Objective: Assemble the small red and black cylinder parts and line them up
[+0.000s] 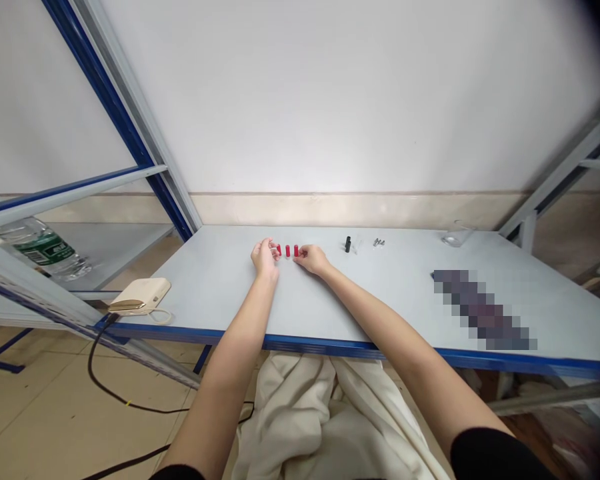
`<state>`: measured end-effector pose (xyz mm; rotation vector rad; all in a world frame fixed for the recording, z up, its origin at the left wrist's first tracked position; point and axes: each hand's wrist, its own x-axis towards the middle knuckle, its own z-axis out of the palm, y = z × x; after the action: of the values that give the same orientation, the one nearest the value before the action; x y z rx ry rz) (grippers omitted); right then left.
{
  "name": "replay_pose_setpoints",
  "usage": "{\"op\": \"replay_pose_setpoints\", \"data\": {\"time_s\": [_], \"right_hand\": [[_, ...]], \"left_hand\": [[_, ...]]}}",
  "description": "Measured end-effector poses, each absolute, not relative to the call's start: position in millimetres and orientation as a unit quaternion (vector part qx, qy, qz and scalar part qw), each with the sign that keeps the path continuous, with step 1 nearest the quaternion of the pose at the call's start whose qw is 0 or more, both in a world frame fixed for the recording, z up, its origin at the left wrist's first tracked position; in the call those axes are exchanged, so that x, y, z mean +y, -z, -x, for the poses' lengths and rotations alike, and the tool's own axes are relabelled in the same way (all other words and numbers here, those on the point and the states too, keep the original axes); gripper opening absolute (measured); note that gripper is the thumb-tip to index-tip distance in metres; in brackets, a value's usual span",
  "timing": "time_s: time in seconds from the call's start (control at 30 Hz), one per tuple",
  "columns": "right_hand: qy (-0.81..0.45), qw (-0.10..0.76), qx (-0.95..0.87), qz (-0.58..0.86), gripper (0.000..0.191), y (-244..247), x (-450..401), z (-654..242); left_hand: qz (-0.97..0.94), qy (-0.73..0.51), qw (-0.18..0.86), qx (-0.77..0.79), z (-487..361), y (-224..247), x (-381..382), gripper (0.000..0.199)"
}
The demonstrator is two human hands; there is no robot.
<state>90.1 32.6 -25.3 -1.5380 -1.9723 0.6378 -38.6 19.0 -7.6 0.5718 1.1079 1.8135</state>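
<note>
Three small red cylinders stand upright in a short row on the grey tabletop (pixel 220 280). My left hand (pixel 265 256) is at the left end, its curled fingers on the left red cylinder (pixel 279 250). At the other end, my right hand (pixel 311 257) has its thumb and fingers closed at the right red cylinder (pixel 296 251). Between the hands, the middle red cylinder (pixel 288 251) is touched by neither. To the right of my right hand are black cylinders (pixel 348 245), with small clear pieces (pixel 357 245) beside them.
Several small metal parts (pixel 379 243) and a clear cup-like container (pixel 455 237) lie farther right. A pixelated dark object (pixel 480 310) is near the front right. A cream power bank (pixel 143 295) with a cable sits front left. A water bottle (pixel 45 250) lies beyond the left frame post.
</note>
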Motion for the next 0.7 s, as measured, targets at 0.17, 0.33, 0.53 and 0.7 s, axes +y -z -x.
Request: {"op": "replay_pose_setpoints", "data": {"time_s": [0.17,0.33,0.53,0.7], "right_hand": [[-0.232,0.275,-0.735,0.575,0.018,28,34,-91],[-0.217,0.269,-0.757,0.555,0.024,24,28,-97],[-0.157,0.231,-0.769,0.575,0.014,-2,9,-149],[-0.132,0.103,-0.703,0.692,0.016,-14,1,-211]], "left_hand": [[-0.245,-0.729,0.454,0.450,37,8,18,0.014],[-0.269,-0.721,0.443,0.459,36,8,19,0.013],[-0.418,-0.689,0.325,0.495,26,7,13,0.011],[-0.692,-0.518,0.203,0.461,-12,6,-3,0.015]]}}
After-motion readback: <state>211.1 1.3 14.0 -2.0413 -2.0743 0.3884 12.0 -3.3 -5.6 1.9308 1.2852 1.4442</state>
